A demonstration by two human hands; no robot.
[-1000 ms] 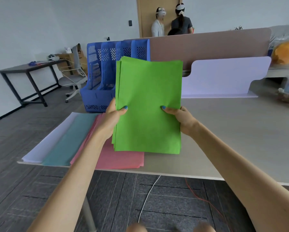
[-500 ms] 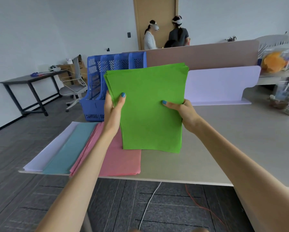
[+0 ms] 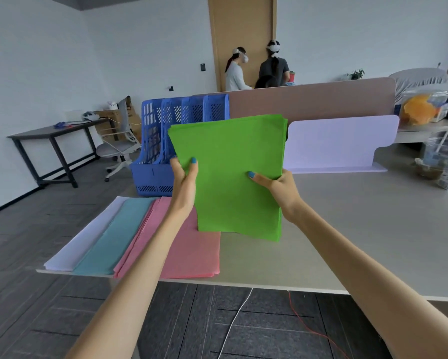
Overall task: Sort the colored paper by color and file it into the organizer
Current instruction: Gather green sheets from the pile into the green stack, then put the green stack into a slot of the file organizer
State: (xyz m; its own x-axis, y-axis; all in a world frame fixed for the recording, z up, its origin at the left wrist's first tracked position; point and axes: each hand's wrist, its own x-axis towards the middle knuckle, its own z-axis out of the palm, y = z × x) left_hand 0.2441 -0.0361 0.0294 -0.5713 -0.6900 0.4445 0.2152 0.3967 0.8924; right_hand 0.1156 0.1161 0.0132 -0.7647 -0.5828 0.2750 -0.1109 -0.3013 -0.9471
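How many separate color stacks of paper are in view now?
4. Green stack held up by left hand and right hand; pink stack, teal stack and white stack lie overlapping on the table's near left corner. The blue organizer may hide more.

A pale worktop (image 3: 347, 229) fills the middle and right of the frame. At its lower-left corner lie three overlapping stacks: white paper (image 3: 80, 242), teal paper (image 3: 114, 237) and pink paper (image 3: 191, 255). Behind them stands a blue organizer (image 3: 160, 141), and a lavender panel (image 3: 339, 143) stands at centre right.

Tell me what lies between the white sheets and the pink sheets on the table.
A teal paper stack, shown in the head view.
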